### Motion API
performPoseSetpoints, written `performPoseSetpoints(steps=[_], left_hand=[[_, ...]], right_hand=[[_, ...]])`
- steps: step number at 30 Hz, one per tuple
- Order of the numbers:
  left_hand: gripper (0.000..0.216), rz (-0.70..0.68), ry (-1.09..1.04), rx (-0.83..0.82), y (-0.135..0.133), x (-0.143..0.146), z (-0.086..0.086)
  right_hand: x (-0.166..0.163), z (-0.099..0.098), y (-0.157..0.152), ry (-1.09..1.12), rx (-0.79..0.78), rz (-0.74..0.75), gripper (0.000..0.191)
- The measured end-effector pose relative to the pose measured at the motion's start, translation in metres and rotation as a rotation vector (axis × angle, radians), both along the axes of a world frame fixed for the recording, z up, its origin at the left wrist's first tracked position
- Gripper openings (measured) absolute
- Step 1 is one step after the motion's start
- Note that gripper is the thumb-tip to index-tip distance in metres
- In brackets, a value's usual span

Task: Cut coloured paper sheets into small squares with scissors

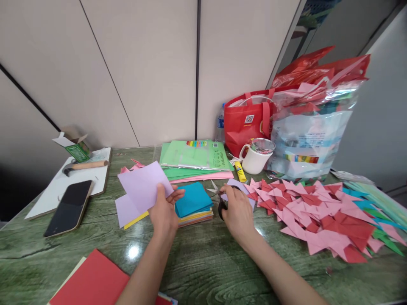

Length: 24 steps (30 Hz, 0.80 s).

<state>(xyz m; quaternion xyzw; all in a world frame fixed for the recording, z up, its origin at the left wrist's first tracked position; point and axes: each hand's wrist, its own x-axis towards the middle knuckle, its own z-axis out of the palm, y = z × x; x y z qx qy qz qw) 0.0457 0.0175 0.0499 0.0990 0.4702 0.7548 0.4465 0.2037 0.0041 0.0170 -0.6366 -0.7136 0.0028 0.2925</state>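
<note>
My left hand (164, 211) pinches a lilac paper sheet (142, 186) and holds it tilted just above the green table (203, 262). Under it lie another lilac sheet and a yellow one (136, 220). My right hand (237, 209) is closed around the black handles of scissors (221, 207), whose blades point left toward a small lilac scrap (237, 186). Between my hands sits a stack of coloured square papers with a teal sheet (193, 199) on top.
A heap of folded pink and red paper pieces (321, 212) covers the right side. Behind are green paper packs (197, 156), a glue stick (240, 171), a white mug (256, 157), a red bag (248, 120) and a plastic bag (311, 131). A phone (70, 206), a hammer (85, 166) and red card (92, 281) lie left.
</note>
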Motion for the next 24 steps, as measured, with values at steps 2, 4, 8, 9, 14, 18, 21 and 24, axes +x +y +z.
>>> performPoseSetpoints(steps=[2, 4, 8, 9, 14, 18, 21, 24], left_hand=[[0.005, 0.125, -0.091, -0.141, 0.008, -0.014, -0.004], [0.008, 0.142, -0.136, -0.199, 0.014, -0.027, -0.007], [0.006, 0.11, -0.223, -0.253, 0.018, -0.044, -0.007], [0.006, 0.09, -0.249, -0.261, 0.018, -0.045, -0.006], [0.02, -0.045, -0.4, -0.244, 0.014, -0.041, -0.001], [0.026, -0.17, -0.506, -0.109, 0.011, -0.035, 0.006], [0.022, -0.32, -0.525, 0.04, 0.01, -0.032, 0.01], [0.013, -0.455, -0.403, 0.058, 0.007, -0.025, 0.01]], right_hand=[[0.004, 0.0, 0.006, -0.249, -0.171, -0.104, 0.023], [0.005, 0.0, 0.007, -0.377, -0.284, -0.15, 0.021], [0.003, 0.0, 0.004, -0.442, -0.35, -0.128, 0.021], [0.003, 0.0, 0.004, -0.451, -0.35, -0.127, 0.021], [0.005, 0.0, 0.007, -0.439, -0.325, -0.137, 0.021], [0.007, 0.001, 0.011, -0.44, -0.297, -0.108, 0.017], [0.01, -0.001, 0.013, -0.445, -0.358, -0.112, 0.018], [0.014, -0.005, 0.015, -0.392, -0.334, -0.135, 0.023]])
